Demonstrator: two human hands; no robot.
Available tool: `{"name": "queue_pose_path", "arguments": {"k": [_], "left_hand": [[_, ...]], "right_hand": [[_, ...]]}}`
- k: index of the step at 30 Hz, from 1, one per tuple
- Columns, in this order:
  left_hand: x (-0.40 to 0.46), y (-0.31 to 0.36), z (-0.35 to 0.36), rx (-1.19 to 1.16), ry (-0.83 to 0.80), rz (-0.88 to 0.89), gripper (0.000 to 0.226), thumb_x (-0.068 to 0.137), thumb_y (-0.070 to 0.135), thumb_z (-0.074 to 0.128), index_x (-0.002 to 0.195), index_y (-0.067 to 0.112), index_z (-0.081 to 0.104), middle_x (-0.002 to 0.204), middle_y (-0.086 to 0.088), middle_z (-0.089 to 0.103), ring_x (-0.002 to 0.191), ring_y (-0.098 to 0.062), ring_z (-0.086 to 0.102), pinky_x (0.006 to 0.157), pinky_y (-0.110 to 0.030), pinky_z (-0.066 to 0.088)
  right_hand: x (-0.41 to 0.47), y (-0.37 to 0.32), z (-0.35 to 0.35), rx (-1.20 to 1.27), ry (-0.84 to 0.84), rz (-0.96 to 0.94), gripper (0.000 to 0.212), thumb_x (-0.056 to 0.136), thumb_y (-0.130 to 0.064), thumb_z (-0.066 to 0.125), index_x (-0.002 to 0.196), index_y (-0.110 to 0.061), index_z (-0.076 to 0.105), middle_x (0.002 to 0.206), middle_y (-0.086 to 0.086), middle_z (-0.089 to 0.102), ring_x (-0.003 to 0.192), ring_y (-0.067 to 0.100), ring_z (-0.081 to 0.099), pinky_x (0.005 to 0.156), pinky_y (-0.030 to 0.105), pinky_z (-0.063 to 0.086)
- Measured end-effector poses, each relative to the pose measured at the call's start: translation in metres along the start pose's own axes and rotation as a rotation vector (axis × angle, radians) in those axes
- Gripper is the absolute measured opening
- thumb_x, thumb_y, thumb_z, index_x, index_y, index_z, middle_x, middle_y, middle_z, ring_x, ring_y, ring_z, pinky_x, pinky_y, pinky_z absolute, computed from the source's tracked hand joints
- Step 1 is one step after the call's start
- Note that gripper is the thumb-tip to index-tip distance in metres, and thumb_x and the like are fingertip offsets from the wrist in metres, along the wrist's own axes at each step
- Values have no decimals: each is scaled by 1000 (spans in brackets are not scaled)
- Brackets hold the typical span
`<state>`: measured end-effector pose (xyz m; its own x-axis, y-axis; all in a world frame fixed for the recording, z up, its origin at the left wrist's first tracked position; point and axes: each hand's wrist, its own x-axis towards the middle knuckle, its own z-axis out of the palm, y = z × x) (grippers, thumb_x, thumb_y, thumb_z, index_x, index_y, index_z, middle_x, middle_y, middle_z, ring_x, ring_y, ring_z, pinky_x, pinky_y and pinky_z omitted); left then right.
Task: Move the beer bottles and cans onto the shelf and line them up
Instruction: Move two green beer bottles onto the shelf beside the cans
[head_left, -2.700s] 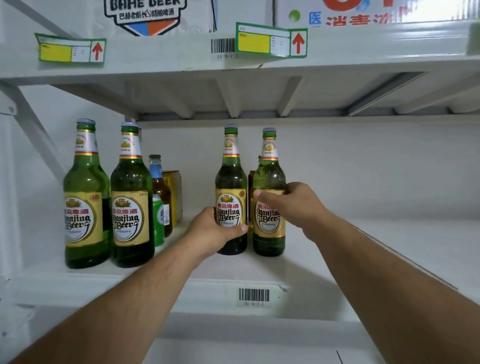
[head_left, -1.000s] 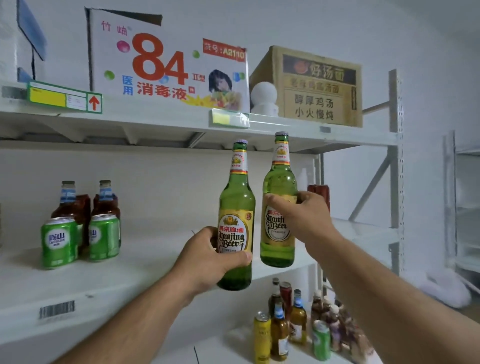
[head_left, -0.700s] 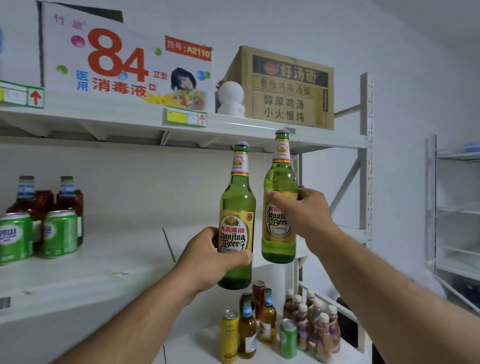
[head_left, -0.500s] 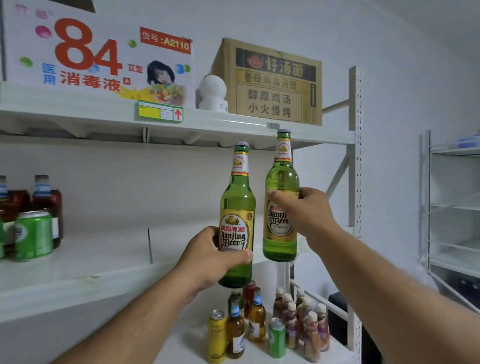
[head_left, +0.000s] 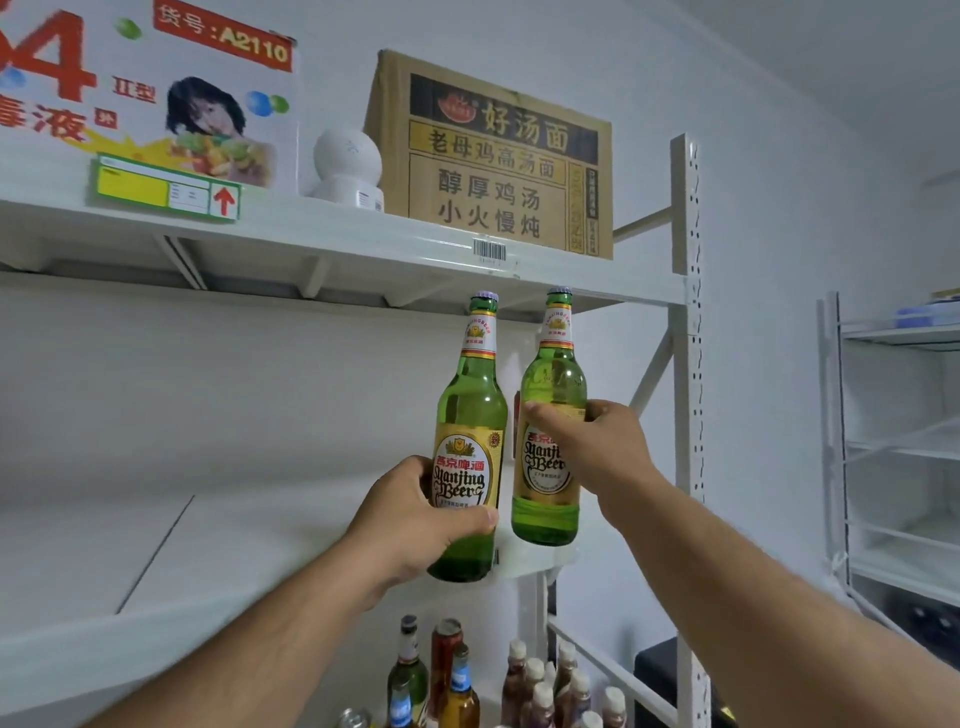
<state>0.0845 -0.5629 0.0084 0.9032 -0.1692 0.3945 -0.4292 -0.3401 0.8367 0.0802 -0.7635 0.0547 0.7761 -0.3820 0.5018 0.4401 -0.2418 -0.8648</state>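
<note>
The white shelf (head_left: 260, 545) is the landmark here: a broad metal deck with bare surface running left, its right end at the perforated upright (head_left: 687, 364). Above it, the upper deck carries a brown noodle carton (head_left: 493, 161), a printed white box (head_left: 156, 93) and a small round white device (head_left: 347, 161). Below the shelf stands a crowd of mixed bottles and cans (head_left: 493, 680), which I judge are yet to be moved.

Both task bottles hang in the air just in front of the shelf's right end, upright and side by side, close but seemingly not touching. The left hand (head_left: 410, 525) has its grip wrapped round the lower body and label of the left beer bottle (head_left: 470, 410), thumb across the front. The right hand (head_left: 597, 447) has its grip closed round the shoulder and upper label of the right beer bottle (head_left: 553, 374), higher than the other.

These look like full glass bottles: heavy for their width, rigid, smooth, and breakable if knocked together or set down hard on metal. The paper label gives better friction than bare glass, so holding at the body is sound; the neck would let the weight swing. Tall and narrow, they will tip easily, so I would seat each base flat on the deck before letting go.
</note>
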Motion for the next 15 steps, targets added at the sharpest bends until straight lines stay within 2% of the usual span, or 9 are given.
{"name": "queue_pose_path", "arguments": {"k": [4,8,15], "left_hand": [[34,-3,17,1,-18,-1,50,71,30,92,109,32,58,106,10,70,98,-9,67,76,-25,53],[64,-6,31,24,-15,-16,48,71,28,93,104,33,58,105,9,71,96,-9,68,74,-25,52],[99,-12,41,69,11,-76,49,69,29,93,103,33,59,107,8,71,100,-12,68,82,-29,54]], "right_hand": [[40,22,-4,3,-2,5,36,74,-41,86,97,-16,74,86,3,78,77,22,77,78,44,63],[74,39,-5,24,-12,13,38,73,-43,86,98,-17,74,87,2,79,77,22,77,77,44,63],[116,57,3,53,-54,23,35,73,-40,87,98,-18,73,88,2,78,79,22,76,77,42,62]]}}
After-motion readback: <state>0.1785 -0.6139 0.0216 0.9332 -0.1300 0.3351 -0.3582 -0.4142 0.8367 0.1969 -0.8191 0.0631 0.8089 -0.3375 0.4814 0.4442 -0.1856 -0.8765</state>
